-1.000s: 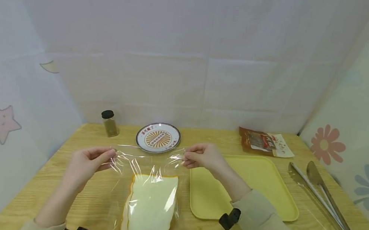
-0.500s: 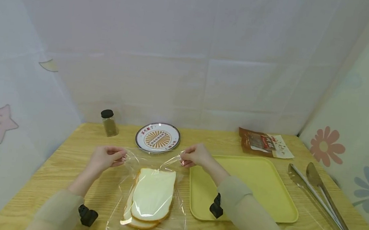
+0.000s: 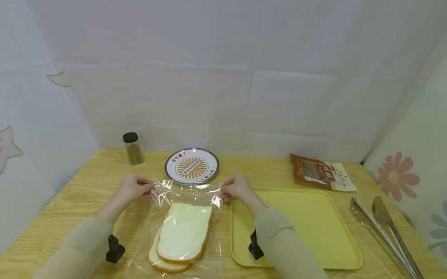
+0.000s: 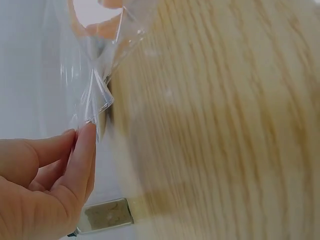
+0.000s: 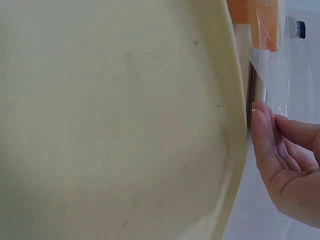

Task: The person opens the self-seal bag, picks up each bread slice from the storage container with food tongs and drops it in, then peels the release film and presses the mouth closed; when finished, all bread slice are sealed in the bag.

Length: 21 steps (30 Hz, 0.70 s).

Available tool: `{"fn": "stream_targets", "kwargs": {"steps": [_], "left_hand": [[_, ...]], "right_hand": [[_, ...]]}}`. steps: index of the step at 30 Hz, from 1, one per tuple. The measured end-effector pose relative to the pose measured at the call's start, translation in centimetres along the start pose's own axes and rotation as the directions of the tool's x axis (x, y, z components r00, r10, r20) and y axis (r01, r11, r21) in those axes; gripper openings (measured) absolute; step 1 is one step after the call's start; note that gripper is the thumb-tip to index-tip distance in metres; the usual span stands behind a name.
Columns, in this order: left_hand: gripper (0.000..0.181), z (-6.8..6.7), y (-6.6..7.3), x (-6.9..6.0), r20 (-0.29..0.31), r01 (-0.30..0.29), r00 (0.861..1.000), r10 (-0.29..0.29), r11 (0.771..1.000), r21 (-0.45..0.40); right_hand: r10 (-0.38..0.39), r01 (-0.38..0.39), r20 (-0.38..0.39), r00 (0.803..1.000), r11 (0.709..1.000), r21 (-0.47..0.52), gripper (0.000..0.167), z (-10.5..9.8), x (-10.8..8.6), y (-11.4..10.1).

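Two slices of bread (image 3: 182, 235) lie overlapped inside a clear plastic bag (image 3: 213, 256) on the wooden table. My left hand (image 3: 131, 187) pinches the left corner of the bag's far edge between thumb and fingers. At the opposite corner, my right hand (image 3: 238, 190) pinches the same edge near the yellow tray's left rim. The left wrist view shows the film gathered into folds above the left fingertips (image 4: 86, 131). In the right wrist view the bag (image 5: 275, 75) runs up from the right fingertips, with a crust of bread (image 5: 264, 25) behind the film.
A yellow tray (image 3: 300, 225) lies right of the bag, partly under my right forearm. Behind stand a patterned plate (image 3: 192, 167) and a black-capped jar (image 3: 133, 149). A brown food packet (image 3: 318, 173) lies at the back right, metal tongs (image 3: 394, 248) at the right.
The bread has slid into a looser overlap, the lower slice now showing at the near left. My left hand has moved right, closer to my right hand. Both hands keep their pinch on the bag.
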<state>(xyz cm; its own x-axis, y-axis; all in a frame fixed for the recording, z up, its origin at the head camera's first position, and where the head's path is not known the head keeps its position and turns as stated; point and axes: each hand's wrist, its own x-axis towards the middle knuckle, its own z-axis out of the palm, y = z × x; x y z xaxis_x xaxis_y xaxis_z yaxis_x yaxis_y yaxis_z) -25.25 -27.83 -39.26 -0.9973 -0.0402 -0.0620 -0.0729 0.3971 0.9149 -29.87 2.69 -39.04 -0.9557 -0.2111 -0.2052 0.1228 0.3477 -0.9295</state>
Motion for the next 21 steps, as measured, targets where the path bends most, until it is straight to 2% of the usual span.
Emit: {"fn": "stream_targets", "kwargs": {"steps": [2,3,6,10,12,14,16,19,21], "left_hand": [[0.025,0.1,0.1,0.0,-0.008,0.026,1.0,-0.026,0.999,0.032],[0.026,0.2,0.6,-0.3,-0.022,0.061,0.998,-0.06,0.996,0.069],[0.028,0.3,1.1,-0.4,-0.024,0.097,0.995,-0.095,0.988,0.119],[0.03,0.4,1.4,-0.2,-0.016,0.098,0.995,-0.096,0.972,0.213],[0.031,0.3,1.5,-0.1,-0.009,0.086,0.996,-0.087,0.954,0.288],[0.031,0.1,1.9,0.0,0.003,0.059,0.998,-0.065,0.915,0.4],[0.032,-0.1,2.6,0.0,0.02,0.026,0.999,-0.042,0.86,0.51],[0.033,-0.2,4.2,-0.2,0.036,-0.01,0.999,-0.016,0.786,0.618],[0.035,-0.1,5.1,-0.3,0.042,-0.026,0.999,-0.002,0.764,0.645]], "right_hand": [[0.002,-0.002,-0.009,1.0,1.0,0.006,0.012,0.0,0.1,0.1],[0.001,-0.001,-0.011,1.0,1.0,0.009,0.012,0.1,0.2,0.2],[0.003,-0.003,-0.024,1.0,1.0,0.002,0.013,0.0,0.3,0.3],[-0.01,0.01,-0.047,0.999,1.0,-0.007,0.014,-0.2,0.3,0.1],[-0.032,0.03,-0.057,0.998,0.999,-0.029,0.014,-0.4,0.3,0.1],[-0.062,0.057,-0.059,0.996,0.995,-0.078,0.013,-0.7,0.2,0.0],[-0.106,0.095,-0.06,0.993,0.982,-0.164,0.013,-1.1,0.0,0.0],[-0.17,0.148,-0.053,0.984,0.945,-0.291,0.015,-2.0,-0.4,-0.2],[-0.205,0.176,-0.047,0.978,0.919,-0.352,0.018,-2.6,-0.7,-0.4]]}}
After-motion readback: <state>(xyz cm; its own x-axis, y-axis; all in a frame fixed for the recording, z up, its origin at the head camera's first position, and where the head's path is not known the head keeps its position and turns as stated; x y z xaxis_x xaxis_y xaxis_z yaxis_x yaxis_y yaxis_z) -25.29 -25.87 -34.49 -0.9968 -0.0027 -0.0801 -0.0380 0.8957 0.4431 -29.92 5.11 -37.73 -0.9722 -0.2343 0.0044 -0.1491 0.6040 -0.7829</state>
